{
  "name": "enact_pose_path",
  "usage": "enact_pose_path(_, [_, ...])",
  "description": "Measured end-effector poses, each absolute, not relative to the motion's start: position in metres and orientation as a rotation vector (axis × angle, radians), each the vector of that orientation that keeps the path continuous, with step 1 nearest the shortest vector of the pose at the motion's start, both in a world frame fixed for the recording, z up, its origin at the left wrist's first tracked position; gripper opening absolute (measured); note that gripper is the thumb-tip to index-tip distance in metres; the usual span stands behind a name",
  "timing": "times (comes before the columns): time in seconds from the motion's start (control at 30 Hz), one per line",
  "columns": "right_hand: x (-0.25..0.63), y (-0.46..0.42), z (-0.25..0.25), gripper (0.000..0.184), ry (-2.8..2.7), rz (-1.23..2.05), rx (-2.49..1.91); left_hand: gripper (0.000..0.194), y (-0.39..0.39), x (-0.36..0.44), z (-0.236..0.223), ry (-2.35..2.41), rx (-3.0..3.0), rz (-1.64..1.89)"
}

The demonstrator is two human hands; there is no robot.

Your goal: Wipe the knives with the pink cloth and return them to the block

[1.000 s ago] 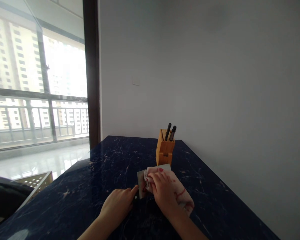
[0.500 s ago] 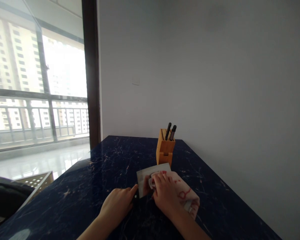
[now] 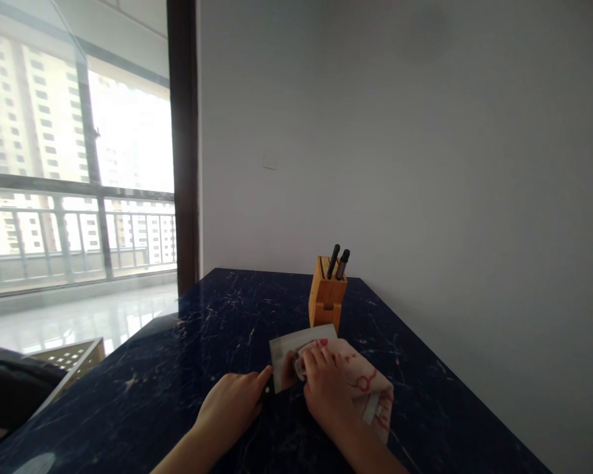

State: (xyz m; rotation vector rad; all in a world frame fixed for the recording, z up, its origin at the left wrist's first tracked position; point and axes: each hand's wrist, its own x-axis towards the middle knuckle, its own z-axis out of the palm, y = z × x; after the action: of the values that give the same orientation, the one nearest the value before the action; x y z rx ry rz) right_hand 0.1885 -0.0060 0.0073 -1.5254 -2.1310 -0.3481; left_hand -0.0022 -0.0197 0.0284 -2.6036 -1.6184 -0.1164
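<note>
My left hand (image 3: pixel 234 400) is closed around the black handle of a cleaver (image 3: pixel 282 349), its forefinger stretched along toward the blade. The wide, shiny blade points away to the right and mirrors some fingers. In my right hand (image 3: pixel 326 385) is a pink cloth (image 3: pixel 363 375) with red markings, bunched under the fingers and pressed against the blade's face. The cloth's loose end hangs out to the right of the wrist. Just beyond the blade stands a wooden knife block (image 3: pixel 325 299) with two black-handled tools in its slots.
The dark blue marble-patterned table (image 3: pixel 242 303) reaches to a grey wall (image 3: pixel 400 164). At the lower left are a perforated beige chair (image 3: pixel 74 362) and a black item (image 3: pixel 14 388) on it. A window with a railing (image 3: pixel 79 230) lies beyond, at left.
My right hand and the cloth have shifted very slightly on the blade, and the cloth's loose end has spread out a little. The left hand keeps the cleaver nearly still.
</note>
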Motion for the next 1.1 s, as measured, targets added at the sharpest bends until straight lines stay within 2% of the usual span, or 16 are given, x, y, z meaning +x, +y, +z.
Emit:
enact_pose_path(0.2, [0.181, -0.012, 0.011, 0.034, -2.317, -0.312, -1.339, 0.054, -0.018, -0.001, 0.028, -1.611, -2.606, -0.129])
enact_pose_path(0.4, [0.197, 0.003, 0.010, 0.033, -2.106, -0.417, -1.595, 0.055, -0.019, -0.001, 0.028, -1.640, -2.603, -0.098])
enact_pose_path(0.53, [0.195, 0.001, 0.006, 0.033, -2.144, -0.419, -1.559, 0.055, -0.019, -0.002, 0.027, -1.633, -2.597, -0.104])
enact_pose_path(0.73, [0.187, -0.010, 0.011, 0.033, -2.265, -0.325, -1.363, 0.055, -0.019, -0.002, 0.028, -1.608, -2.607, -0.103])
enact_pose_path(0.93, [0.201, 0.005, 0.005, 0.037, -1.956, -0.243, -1.393, 0.055, -0.020, -0.001, 0.029, -1.622, -2.603, -0.069])
enact_pose_path(1.1, [0.195, 0.003, 0.008, 0.029, -1.905, -0.101, -1.340, 0.057, -0.020, 0.000, 0.030, -1.633, -2.606, -0.070])
